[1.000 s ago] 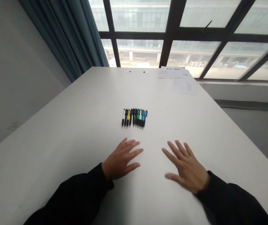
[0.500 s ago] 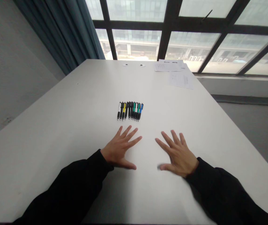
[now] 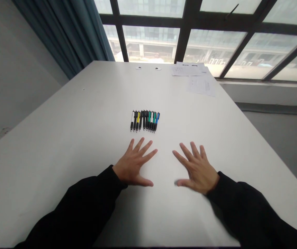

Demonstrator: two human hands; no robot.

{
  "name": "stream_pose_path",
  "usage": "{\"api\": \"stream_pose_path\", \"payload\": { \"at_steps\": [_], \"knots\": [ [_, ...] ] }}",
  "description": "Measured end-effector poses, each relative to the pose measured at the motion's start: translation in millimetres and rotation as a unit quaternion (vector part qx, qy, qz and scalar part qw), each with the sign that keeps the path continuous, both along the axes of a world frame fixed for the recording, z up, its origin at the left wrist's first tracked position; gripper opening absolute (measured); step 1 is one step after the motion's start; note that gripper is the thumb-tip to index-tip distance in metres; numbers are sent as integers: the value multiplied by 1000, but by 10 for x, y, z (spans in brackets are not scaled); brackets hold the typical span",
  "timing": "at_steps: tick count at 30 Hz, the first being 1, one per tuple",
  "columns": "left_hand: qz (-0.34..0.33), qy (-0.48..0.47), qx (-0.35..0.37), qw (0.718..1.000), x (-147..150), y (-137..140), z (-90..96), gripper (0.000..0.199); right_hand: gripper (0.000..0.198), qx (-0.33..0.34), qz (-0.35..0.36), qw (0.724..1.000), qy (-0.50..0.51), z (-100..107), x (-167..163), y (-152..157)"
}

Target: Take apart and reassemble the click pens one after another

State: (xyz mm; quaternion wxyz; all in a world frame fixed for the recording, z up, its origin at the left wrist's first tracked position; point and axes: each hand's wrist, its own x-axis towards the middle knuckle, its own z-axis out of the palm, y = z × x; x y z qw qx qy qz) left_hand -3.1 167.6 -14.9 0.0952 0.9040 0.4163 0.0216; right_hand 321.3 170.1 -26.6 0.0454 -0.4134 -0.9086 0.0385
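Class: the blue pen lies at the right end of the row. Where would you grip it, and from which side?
Probably pinch the blue pen mid-barrel from its free right side with the right hand; on its left the green pen lies close.

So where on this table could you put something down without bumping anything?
Bare table lies left of the pens and left hand, and right of the right hand, short of the papers. It is tightest between the fingertips and pens.

White table (image 3: 60,138), dark-framed window (image 3: 185,31), blue curtain (image 3: 70,31), grey wall (image 3: 10,58).
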Motion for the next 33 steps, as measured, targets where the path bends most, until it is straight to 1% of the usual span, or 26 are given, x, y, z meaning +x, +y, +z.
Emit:
{"api": "stream_pose_path", "payload": {
  "at_steps": [7, 14, 18, 26, 33],
  "knots": [
    [10, -12, 7, 1000, 16, -4, -17, 115, 110, -1, -3, 1000, -11, -4, 0, -2],
    [23, -15, 13, 1000, 37, -14, -30, 105, 108, -5, -13, 1000, -28, 14, -15, -14],
    [21, -15, 14, 1000, 37, -20, -30, 104, 108, -1, -15, 1000, -27, 21, -20, -14],
    [20, -16, 23, 999, 35, -20, -29, 103, 101, 0, -19, 1000, -15, 17, -4, -6],
    [14, -25, 29, 999, 30, -8, -25, 101, 98, -12, -17, 1000, -15, 44, -8, -3]
  ]
}}
